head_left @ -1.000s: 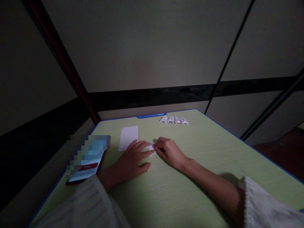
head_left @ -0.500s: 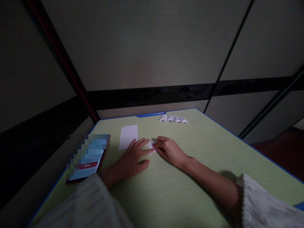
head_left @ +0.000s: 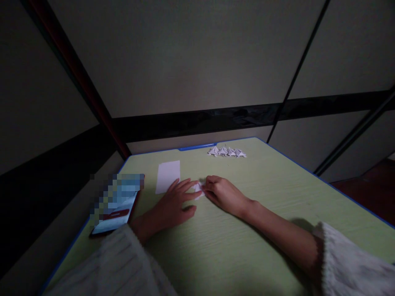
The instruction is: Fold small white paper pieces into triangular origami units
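Phone screen (head_left: 115, 197) pixelated, folded paper (head_left: 198, 188) half-covered.

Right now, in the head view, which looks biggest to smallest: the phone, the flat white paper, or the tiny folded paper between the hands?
1. the phone, though it lies nearer the camera
2. the flat white paper
3. the tiny folded paper, only partly showing

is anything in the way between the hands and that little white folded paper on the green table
Nothing visible does. The left hand rests with its fingers flat on the small white folded paper piece, and the right hand pinches its other edge. The flat white paper sheet lies apart, beyond the left hand.
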{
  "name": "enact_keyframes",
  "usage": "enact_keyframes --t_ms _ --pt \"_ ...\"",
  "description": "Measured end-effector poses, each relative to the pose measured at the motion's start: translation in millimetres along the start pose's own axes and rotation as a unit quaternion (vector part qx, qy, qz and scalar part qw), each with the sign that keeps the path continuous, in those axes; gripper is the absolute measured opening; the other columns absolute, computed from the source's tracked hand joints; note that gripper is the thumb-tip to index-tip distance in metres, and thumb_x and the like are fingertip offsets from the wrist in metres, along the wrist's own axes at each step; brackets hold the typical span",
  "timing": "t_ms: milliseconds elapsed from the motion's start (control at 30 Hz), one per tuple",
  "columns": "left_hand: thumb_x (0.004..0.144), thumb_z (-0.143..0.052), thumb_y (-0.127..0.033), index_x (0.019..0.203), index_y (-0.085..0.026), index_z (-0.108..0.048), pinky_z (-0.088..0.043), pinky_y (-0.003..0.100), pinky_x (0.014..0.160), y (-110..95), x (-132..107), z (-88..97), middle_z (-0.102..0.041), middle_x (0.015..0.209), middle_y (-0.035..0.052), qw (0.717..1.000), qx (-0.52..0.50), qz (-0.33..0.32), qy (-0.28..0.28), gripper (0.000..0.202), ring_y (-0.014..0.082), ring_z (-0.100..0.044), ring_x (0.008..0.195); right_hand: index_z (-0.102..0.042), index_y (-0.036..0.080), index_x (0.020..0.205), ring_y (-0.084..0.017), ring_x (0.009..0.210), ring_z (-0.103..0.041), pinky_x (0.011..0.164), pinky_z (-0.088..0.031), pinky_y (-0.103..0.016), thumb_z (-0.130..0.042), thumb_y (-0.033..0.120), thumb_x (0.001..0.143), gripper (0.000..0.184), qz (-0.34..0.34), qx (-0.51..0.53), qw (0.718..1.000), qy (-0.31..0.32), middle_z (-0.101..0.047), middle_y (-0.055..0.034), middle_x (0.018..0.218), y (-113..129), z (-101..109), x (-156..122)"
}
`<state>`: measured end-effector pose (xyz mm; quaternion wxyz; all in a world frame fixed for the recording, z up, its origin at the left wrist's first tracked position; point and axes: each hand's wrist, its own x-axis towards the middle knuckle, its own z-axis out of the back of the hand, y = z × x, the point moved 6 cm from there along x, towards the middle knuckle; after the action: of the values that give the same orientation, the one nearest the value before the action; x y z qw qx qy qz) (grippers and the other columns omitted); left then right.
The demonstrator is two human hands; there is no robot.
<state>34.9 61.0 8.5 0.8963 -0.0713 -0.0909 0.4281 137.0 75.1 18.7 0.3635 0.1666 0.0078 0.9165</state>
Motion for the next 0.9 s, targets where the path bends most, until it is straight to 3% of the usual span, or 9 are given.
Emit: enact_keyframes --t_ms 300,633,900 --pt "0.070 -0.046 -0.019 0.111 -0.025 -0.049 -0.019 0.044 0.097 -1 0 0.4 -0.039 0.126 0.0064 1.000 0.010 -0.019 -0.015 0.042 0.0205 -0.030 0.117 -0.057 0.012 0.068 -0.012 0.066 -0.048 0.061 -0.035 -0.022 -0.042 0.017 0.079 0.020 0.054 -0.065 0.996 0.020 -0.052 -0.0052 0.070 3 3 -1" --pt "0.071 -0.046 -0.021 0.109 -0.023 -0.050 -0.020 0.043 0.097 0 -1 0.6 -0.041 0.125 0.0085 0.999 0.009 -0.025 -0.021 0.038 0.0204 -0.032 0.117 -0.056 0.012 0.069 -0.014 0.068 -0.048 0.061 -0.035 -0.024 -0.037 0.017 0.082 0.024 0.183 -0.155 0.970 0.041 -0.053 -0.0051 0.071 14 3 3" --pt "0.076 -0.042 -0.027 0.115 -0.024 -0.044 -0.020 0.043 0.097 1 -3 -3.0 -0.036 0.128 0.0075 0.999 0.010 -0.042 -0.011 0.039 0.0207 -0.027 0.119 -0.056 0.011 0.075 -0.014 0.071 -0.047 0.065 -0.036 -0.026 -0.037 0.013 0.080 0.020 0.162 -0.115 0.978 0.067 -0.054 -0.0055 0.076 11 5 -6"
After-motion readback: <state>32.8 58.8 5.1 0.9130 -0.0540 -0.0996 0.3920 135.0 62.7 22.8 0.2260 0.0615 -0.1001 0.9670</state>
